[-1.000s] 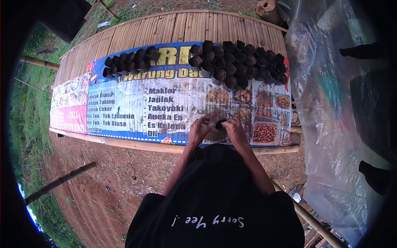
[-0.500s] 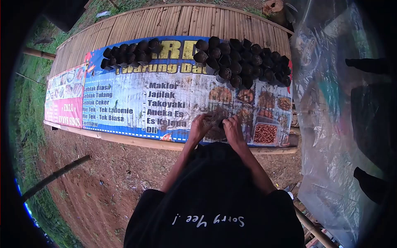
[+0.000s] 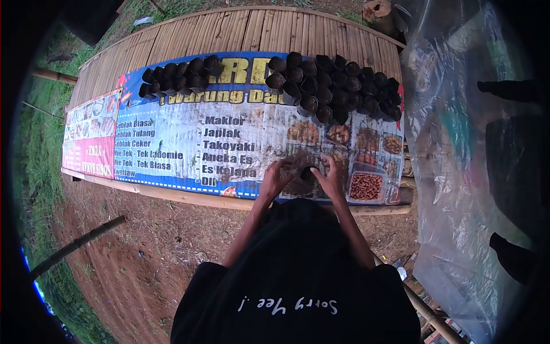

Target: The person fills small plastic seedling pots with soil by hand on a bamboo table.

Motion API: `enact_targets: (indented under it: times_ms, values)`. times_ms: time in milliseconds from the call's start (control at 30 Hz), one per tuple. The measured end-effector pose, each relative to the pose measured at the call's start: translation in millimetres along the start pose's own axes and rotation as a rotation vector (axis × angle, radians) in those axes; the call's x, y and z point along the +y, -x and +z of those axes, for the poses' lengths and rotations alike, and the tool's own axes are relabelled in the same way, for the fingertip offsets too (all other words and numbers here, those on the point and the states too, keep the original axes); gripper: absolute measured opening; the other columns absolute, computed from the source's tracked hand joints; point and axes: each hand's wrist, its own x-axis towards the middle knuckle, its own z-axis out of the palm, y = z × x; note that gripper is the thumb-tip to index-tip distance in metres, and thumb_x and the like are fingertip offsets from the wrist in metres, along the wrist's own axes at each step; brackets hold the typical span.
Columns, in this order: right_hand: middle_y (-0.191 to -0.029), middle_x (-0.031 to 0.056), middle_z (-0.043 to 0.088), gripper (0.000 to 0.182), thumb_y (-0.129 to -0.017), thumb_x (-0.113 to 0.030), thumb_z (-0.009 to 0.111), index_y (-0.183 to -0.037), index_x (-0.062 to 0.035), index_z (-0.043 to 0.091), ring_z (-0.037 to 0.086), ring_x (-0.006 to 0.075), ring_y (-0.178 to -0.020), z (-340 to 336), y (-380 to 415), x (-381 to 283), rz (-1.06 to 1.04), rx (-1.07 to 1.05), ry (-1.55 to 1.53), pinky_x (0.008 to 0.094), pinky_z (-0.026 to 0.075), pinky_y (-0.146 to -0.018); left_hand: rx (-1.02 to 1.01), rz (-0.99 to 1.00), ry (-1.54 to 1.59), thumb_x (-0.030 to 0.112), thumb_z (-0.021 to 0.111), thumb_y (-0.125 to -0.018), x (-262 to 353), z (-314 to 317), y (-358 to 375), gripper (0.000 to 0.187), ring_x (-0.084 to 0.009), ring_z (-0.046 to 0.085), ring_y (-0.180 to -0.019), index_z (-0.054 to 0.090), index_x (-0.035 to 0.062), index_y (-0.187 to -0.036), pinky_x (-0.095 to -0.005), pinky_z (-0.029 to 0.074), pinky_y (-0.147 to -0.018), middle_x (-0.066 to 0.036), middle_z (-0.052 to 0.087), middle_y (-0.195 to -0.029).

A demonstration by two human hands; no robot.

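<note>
Black pot (image 3: 307, 172) near the close edge of a bamboo table (image 3: 229, 31), between two bare hands. The right hand (image 3: 330, 175) is spread, with thumb and forefinger well parted; the thumb tip is at the side of the pot, and the forefinger points away from the body. The left hand (image 3: 275, 178) lies opposite, its bent fingers directed inward; whether it grasps anything cannot be told at this size. Brown soil (image 3: 299, 160) lies about the pot and between the hands.

Beneath is a printed banner (image 3: 166, 132), carrying a list of dishes in dark lettering and, toward the right, photographs of food. Farther out, more black pots stand on the far part of the banner: a larger group (image 3: 338, 86) at right, closely packed, and a smaller group (image 3: 180, 77) at left, well apart from it. Bare slats of the table show beyond both.

A clear plastic sheet (image 3: 447, 172) extends along the right side. Below the hands, a black shirt (image 3: 295, 275) bears white lettering, inverted in this view. Reddish-brown ground (image 3: 132, 258) and grass (image 3: 40, 172) occupy the left.
</note>
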Motion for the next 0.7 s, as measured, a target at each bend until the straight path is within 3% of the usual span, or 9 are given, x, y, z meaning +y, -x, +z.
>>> enact_targets:
  times_ms: [67,133,267,367,700]
  values:
    - [-0.100,0.0131,0.062,0.045,-0.073,-0.019,0.077,-0.112,-0.0056,0.059,0.059,0.0266,-0.094,13.0,1.2,21.7,-0.043,-0.006,-0.027,0.0375,0.046,-0.083,-0.007,-0.017,0.006,0.016,0.075,-0.072,-0.1,1.7,-0.4,0.040,-0.0266,0.061,-0.099,0.062,0.0047,-0.108,-0.0368,0.047,-0.086,-0.013,0.064,-0.104]
    - [-0.114,0.0123,0.060,0.047,-0.076,-0.019,0.075,-0.117,-0.0072,0.057,0.057,0.0237,-0.107,19.5,2.1,28.7,0.125,-0.168,-0.055,0.0361,0.044,-0.091,0.000,-0.013,0.002,0.016,0.075,-0.071,-1.1,2.7,-0.3,0.041,-0.0264,0.060,-0.099,0.062,0.0047,-0.108,-0.0369,0.047,-0.086,-0.013,0.063,-0.104]
    - [-0.114,0.0109,0.061,0.043,-0.076,-0.014,0.075,-0.115,-0.0068,0.058,0.055,0.0224,-0.110,23.2,2.6,30.1,0.240,-0.264,-0.234,0.0346,0.042,-0.094,0.024,0.011,-0.002,0.014,0.075,-0.071,-1.5,0.7,1.0,0.042,-0.0292,0.060,-0.098,0.061,0.0060,-0.110,-0.0379,0.047,-0.086,-0.012,0.063,-0.100]
    - [-0.112,0.0103,0.061,0.040,-0.076,-0.011,0.073,-0.113,-0.0063,0.059,0.056,0.0225,-0.109,24.5,2.0,30.2,0.188,-0.250,-0.177,0.0345,0.042,-0.094,0.001,-0.036,0.037,0.015,0.075,-0.071,-2.2,-1.1,1.4,0.042,-0.0250,0.060,-0.098,0.061,0.0039,-0.110,-0.0372,0.046,-0.088,-0.012,0.063,-0.106]
    - [-0.106,0.0099,0.063,0.038,-0.071,-0.004,0.074,-0.106,-0.0070,0.060,0.057,0.0230,-0.104,26.3,2.1,22.7,0.097,-0.197,-0.060,0.0342,0.043,-0.090,0.021,-0.003,0.031,0.015,0.075,-0.072,-6.8,2.5,-0.6,0.040,-0.0255,0.061,-0.098,0.062,0.0037,-0.107,-0.0364,0.047,-0.087,-0.012,0.064,-0.105]
